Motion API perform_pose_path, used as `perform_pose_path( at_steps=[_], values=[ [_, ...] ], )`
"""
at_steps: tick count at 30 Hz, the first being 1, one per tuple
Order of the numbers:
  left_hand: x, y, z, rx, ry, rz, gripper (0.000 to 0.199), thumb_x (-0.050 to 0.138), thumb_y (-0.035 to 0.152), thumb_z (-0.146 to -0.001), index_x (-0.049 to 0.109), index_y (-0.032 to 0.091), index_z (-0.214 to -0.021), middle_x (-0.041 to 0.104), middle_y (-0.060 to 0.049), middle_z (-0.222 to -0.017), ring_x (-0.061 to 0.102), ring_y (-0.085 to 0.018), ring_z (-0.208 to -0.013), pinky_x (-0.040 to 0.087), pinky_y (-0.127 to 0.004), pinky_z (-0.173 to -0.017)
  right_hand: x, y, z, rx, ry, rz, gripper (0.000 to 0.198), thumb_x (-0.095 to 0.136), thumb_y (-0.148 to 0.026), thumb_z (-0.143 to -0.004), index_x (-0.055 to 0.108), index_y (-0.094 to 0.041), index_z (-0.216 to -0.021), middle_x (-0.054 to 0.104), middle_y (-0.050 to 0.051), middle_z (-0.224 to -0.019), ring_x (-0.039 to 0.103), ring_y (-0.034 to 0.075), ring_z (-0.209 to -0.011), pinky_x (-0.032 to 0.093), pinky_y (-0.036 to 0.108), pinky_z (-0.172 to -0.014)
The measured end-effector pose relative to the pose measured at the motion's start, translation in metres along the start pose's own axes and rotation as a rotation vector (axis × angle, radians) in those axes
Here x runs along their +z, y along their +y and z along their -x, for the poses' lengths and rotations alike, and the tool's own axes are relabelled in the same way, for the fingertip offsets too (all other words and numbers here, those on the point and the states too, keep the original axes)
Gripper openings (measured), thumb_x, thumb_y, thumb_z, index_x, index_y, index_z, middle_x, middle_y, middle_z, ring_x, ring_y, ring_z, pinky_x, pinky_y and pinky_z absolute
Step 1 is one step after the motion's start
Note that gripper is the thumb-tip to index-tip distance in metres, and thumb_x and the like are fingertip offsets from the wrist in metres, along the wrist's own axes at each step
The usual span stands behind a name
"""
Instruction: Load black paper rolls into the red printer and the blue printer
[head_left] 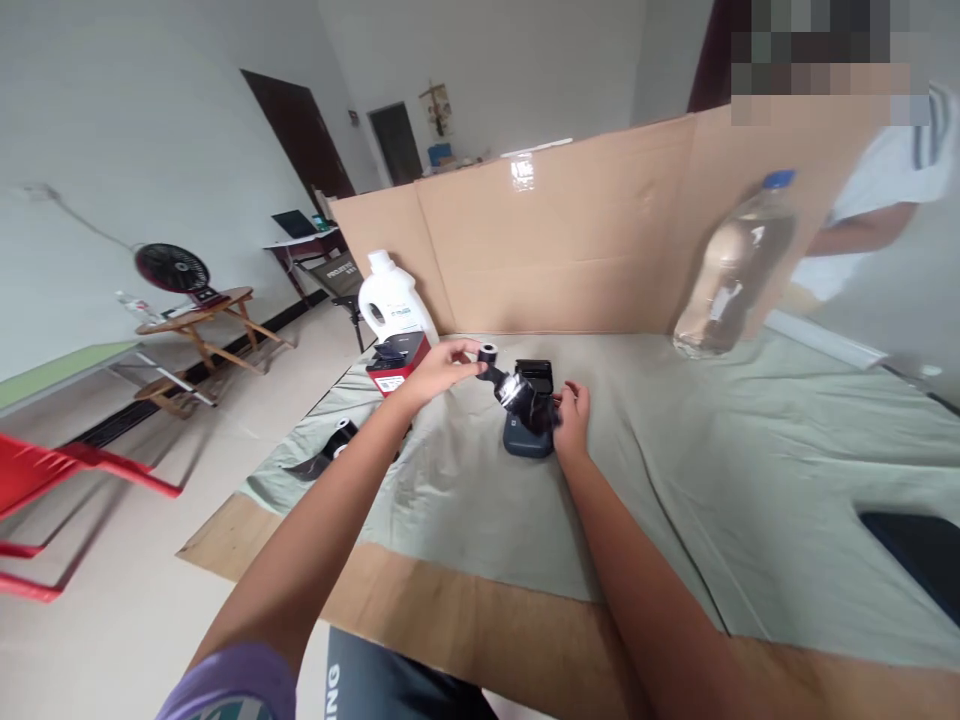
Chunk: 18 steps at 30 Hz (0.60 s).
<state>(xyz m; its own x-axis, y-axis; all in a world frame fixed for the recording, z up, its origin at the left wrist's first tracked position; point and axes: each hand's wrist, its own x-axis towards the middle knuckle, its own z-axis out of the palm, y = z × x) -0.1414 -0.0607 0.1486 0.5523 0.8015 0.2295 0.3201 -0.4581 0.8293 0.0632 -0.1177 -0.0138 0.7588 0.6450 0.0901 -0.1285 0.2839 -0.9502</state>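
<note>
Head cam: at frame ctr, a person's left hand [446, 368] pinches a small dark spool [487, 368] btwn thumb and fingers, its pale hollow core facing up, w/ a glossy black strip [517, 393] running from it down toward the right hand [572, 415]. That hand's fingers are bent and close together at the strip's far end; blur there, so can't tell if they grip it. Strip hangs over a dark case [529, 440], lid up, just L of the right hand; its inside is mostly hidden. More black rolls [341, 437] lie lower L of ctr, partly behind the left forearm. Containers, L of ctr: a red box [403, 362] w/ dark matl showing at its top, flap or contents unclear, and just behind it a white jug [401, 305], opaque, so contents can't be seen. Upper R: a big clear bottle [739, 270], blue cap on, leans by the cardboard [562, 240]; fill level hard to read. All on a pale green cloth [487, 520]. Dark flat item [919, 555], R edge; another person [874, 170] in white, upper R, behind the cardboard.
</note>
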Motion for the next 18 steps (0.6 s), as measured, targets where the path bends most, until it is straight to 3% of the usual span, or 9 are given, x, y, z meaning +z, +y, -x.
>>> perform_pose_path(
  at_steps=[2, 5, 7, 10, 14, 18],
  values=[
    [0.0, -0.012, 0.041, -0.209, 0.272, 0.271, 0.027, 0.071, 0.04, -0.074, 0.064, 0.02, -0.09, 0.061, 0.001, -0.075, 0.055, -0.012, -0.065, 0.037, -0.019, -0.053, 0.0, -0.001, 0.0, 0.006, 0.006, -0.002, 0.035, 0.05, -0.045, -0.081, 0.055, -0.022, -0.106, 0.058, 0.004, -0.105, 0.064, 0.018, -0.087, 0.051, 0.034, -0.084],
    [0.021, -0.032, 0.106, -0.487, 0.443, 0.598, 0.031, 0.073, 0.044, -0.074, 0.059, 0.019, -0.088, 0.057, 0.001, -0.071, 0.049, -0.01, -0.057, 0.031, -0.018, -0.046, 0.001, -0.003, 0.001, 0.015, 0.011, 0.004, 0.033, 0.049, -0.043, -0.081, 0.055, -0.021, -0.106, 0.059, 0.004, -0.101, 0.064, 0.017, -0.086, 0.051, 0.034, -0.085],
    [0.039, -0.039, 0.145, -0.556, 0.518, 0.789, 0.038, 0.076, 0.048, -0.073, 0.058, 0.019, -0.089, 0.056, 0.001, -0.072, 0.047, -0.009, -0.056, 0.032, -0.017, -0.045, 0.002, -0.004, 0.001, 0.018, 0.014, -0.002, 0.032, 0.049, -0.042, -0.082, 0.054, -0.021, -0.105, 0.059, 0.004, -0.099, 0.065, 0.017, -0.085, 0.051, 0.033, -0.083],
    [0.056, -0.039, 0.192, -0.527, 0.6, 0.959, 0.046, 0.083, 0.051, -0.069, 0.055, 0.018, -0.085, 0.052, 0.003, -0.071, 0.046, -0.007, -0.058, 0.032, -0.016, -0.045, 0.003, -0.005, 0.0, 0.028, 0.02, -0.009, 0.031, 0.049, -0.043, -0.082, 0.053, -0.022, -0.104, 0.059, 0.003, -0.097, 0.065, 0.016, -0.084, 0.053, 0.032, -0.08],
    [0.046, -0.03, 0.217, -0.473, 0.63, 0.821, 0.043, 0.083, 0.049, -0.071, 0.059, 0.017, -0.089, 0.055, 0.002, -0.077, 0.05, -0.007, -0.064, 0.037, -0.015, -0.051, 0.002, -0.005, -0.001, 0.019, 0.017, -0.002, 0.03, 0.05, -0.044, -0.082, 0.053, -0.022, -0.103, 0.058, 0.002, -0.098, 0.065, 0.016, -0.085, 0.053, 0.032, -0.081],
    [0.022, -0.033, 0.203, -0.355, 0.691, 0.525, 0.043, 0.083, 0.048, -0.068, 0.062, 0.019, -0.092, 0.063, -0.001, -0.085, 0.056, -0.01, -0.07, 0.04, -0.017, -0.051, 0.002, -0.004, -0.001, 0.015, 0.015, -0.02, 0.03, 0.05, -0.042, -0.081, 0.053, -0.022, -0.104, 0.057, 0.002, -0.097, 0.065, 0.016, -0.084, 0.053, 0.033, -0.081]
  ],
)
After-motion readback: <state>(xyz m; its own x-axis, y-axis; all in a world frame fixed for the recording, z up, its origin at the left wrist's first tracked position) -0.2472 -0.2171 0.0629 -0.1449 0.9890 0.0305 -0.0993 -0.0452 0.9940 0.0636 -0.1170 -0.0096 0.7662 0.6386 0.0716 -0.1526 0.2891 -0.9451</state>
